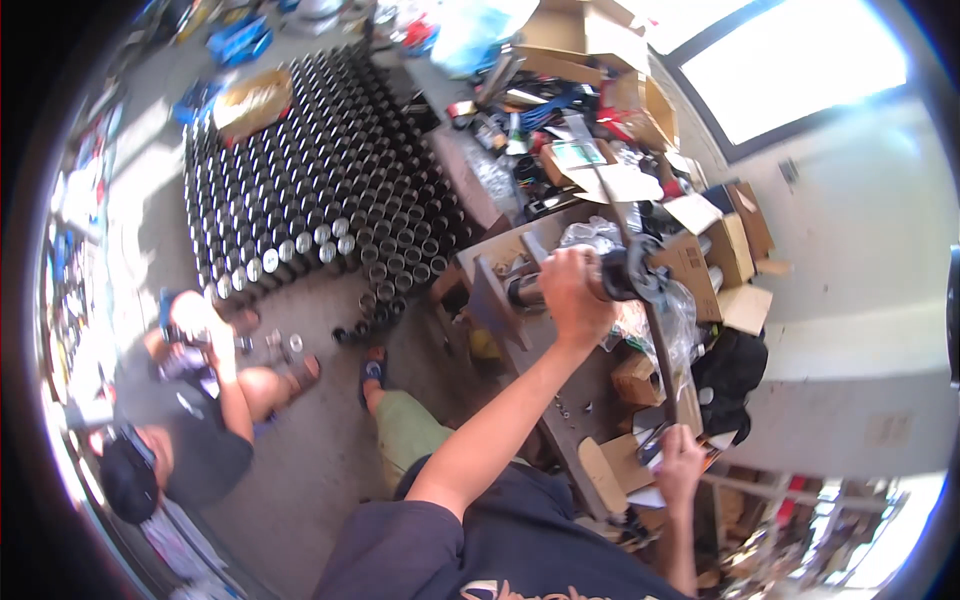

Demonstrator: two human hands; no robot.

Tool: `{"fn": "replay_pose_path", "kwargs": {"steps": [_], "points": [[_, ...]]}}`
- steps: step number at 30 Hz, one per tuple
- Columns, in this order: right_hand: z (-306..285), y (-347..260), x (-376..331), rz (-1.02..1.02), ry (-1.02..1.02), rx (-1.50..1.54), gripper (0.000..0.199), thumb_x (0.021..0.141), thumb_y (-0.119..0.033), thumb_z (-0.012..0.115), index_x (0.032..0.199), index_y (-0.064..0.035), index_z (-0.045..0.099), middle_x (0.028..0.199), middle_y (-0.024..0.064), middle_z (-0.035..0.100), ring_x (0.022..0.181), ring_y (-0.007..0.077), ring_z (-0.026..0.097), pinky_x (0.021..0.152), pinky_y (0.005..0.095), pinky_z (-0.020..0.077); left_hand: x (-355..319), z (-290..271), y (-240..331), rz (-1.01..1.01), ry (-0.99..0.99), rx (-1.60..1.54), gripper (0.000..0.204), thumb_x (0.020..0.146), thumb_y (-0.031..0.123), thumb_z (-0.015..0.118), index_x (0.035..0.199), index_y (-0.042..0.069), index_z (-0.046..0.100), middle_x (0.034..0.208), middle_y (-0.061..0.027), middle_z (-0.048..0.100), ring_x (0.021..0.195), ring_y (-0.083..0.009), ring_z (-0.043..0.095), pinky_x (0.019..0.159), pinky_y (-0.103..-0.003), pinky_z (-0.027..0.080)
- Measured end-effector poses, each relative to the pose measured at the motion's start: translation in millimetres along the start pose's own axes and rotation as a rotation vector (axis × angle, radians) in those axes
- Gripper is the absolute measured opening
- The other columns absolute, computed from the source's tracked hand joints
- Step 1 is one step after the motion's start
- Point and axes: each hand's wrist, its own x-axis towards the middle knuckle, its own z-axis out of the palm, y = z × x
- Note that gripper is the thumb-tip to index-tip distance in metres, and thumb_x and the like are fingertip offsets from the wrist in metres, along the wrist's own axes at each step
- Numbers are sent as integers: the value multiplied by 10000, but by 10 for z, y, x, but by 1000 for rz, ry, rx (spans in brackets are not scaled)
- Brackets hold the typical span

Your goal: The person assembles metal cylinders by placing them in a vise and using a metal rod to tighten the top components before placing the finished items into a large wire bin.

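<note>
My left hand (577, 296) is closed around a metal cylinder at the workbench, just left of its dark collar (622, 274). A ring-shaped tool head (648, 268) sits against that collar. From the ring a long dark bar (657, 340) stretches both away from me and back toward me. My right hand (681, 462) is wrapped round the near end of this bar. Left of my left hand, part of the cylinder (527, 291) shows beside an upright metal plate (497, 300) on the bench. My fingers hide the cylinder's middle.
Cardboard boxes (690, 265), plastic bags and loose parts crowd the bench's far and right sides. Many dark metal tubes (320, 160) stand in rows on the floor at the far left. Another person (185, 420) sits low at left, hands on a part. A wall (830, 290) bounds the right.
</note>
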Motion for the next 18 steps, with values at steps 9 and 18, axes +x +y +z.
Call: {"fn": "replay_pose_path", "kwargs": {"steps": [9,18], "points": [[201,-568,489,270,-676,850,408,923,-431,701,725,-75,668,587,-66,516,508,42,467,467,257,386,702,-96,-367,-202,-815,-461,508,658,-129,772,1114,29,613,1013,-27,640,917,-116,628,792,-279,555],[2757,-3514,89,84,-228,1711,261,975,-231,571,839,-20,645,665,49,578,660,120,569,621,319,453,2239,-314,-9,423,-1757,278,625,658,185,926,1202,69,641,1128,-51,663,1007,-181,620,907,-343,526]]}}
